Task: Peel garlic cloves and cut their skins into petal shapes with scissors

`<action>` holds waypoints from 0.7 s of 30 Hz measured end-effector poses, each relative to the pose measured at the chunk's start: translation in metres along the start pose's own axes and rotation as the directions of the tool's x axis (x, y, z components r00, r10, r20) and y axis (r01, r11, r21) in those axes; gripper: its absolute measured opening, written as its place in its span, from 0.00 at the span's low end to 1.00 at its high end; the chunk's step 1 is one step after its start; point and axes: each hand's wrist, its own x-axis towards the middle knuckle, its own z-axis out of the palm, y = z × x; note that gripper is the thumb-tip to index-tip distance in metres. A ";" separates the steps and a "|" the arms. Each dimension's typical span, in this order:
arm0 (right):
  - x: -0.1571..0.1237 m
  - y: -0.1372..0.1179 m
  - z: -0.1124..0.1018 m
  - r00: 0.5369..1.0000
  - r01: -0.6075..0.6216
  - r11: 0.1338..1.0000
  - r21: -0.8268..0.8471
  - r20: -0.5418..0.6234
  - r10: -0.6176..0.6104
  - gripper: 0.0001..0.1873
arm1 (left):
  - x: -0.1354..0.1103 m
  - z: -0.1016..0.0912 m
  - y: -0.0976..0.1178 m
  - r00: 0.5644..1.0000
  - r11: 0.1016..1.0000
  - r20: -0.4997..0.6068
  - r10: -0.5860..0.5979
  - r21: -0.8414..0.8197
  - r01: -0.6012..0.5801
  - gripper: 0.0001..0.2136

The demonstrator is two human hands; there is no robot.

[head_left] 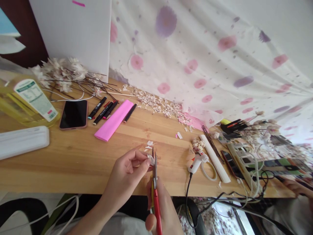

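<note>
Low centre, the left hand's (129, 169) fingertips (144, 159) pinch a white paper scrap (151, 159) against the blades of red-handled scissors (155, 182) — the right hand (161, 212) curls around their handles. Upper left on the wooden table (73, 156), a clear bottle (22, 104) holds yellow liquid.

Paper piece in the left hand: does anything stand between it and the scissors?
Nothing visible does. The left hand pinches the paper piece at its fingertips, and the blades of the scissors, held by the right hand, meet it directly from below.
</note>
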 end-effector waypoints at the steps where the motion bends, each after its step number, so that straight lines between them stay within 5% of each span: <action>1: 0.000 -0.001 -0.001 1.000 -0.012 1.000 0.009 -0.011 0.012 0.45 | 0.000 -0.001 0.000 1.000 1.000 0.010 -0.004 0.006 0.004 0.07; 17: 0.018 -0.019 -0.011 0.974 -0.205 0.978 -0.047 0.093 0.208 0.42 | 0.003 -0.011 0.007 0.996 0.990 0.093 -0.011 0.140 -0.002 0.07; 21: 0.020 -0.014 -0.011 0.952 -0.293 0.954 0.068 0.118 0.284 0.43 | 0.007 -0.016 0.003 0.998 0.988 0.067 -0.011 0.157 0.001 0.08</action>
